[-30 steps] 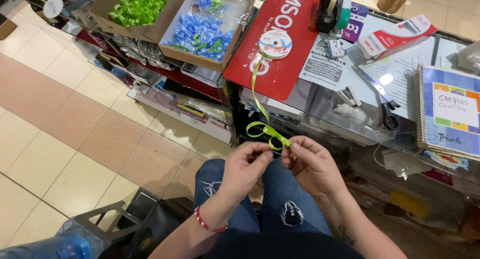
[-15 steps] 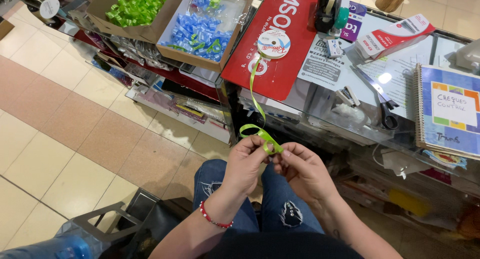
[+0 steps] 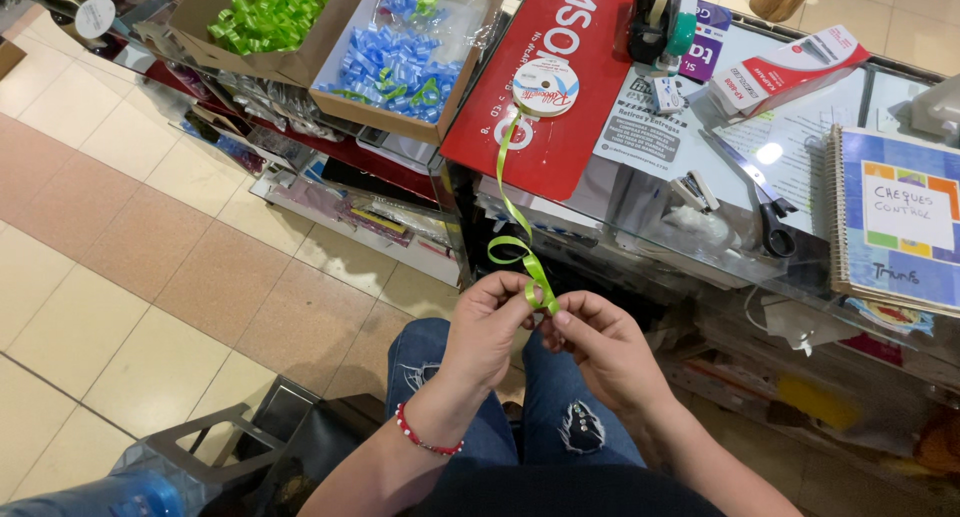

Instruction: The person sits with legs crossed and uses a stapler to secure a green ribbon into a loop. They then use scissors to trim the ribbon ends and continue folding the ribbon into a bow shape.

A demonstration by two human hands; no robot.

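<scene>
A loop of green ribbon (image 3: 520,262) is pinched between the fingertips of the left hand (image 3: 490,322) and the right hand (image 3: 598,339), just above the lap. From the pinch, the ribbon's long axis is run up and slightly left to a spool (image 3: 545,87) laid on the glass worktop (image 3: 800,147). The loop is stood nearer the left hand. Scissors (image 3: 762,202) are left well apart.

Both my forearms reach forward above my knees. My left hand (image 3: 492,322) and right hand (image 3: 600,342) meet fingertip to fingertip, thumbs and forefingers pinched together, remaining fingers curled. A red bracelet (image 3: 425,439) circles my left wrist, palm turned inward.
</scene>
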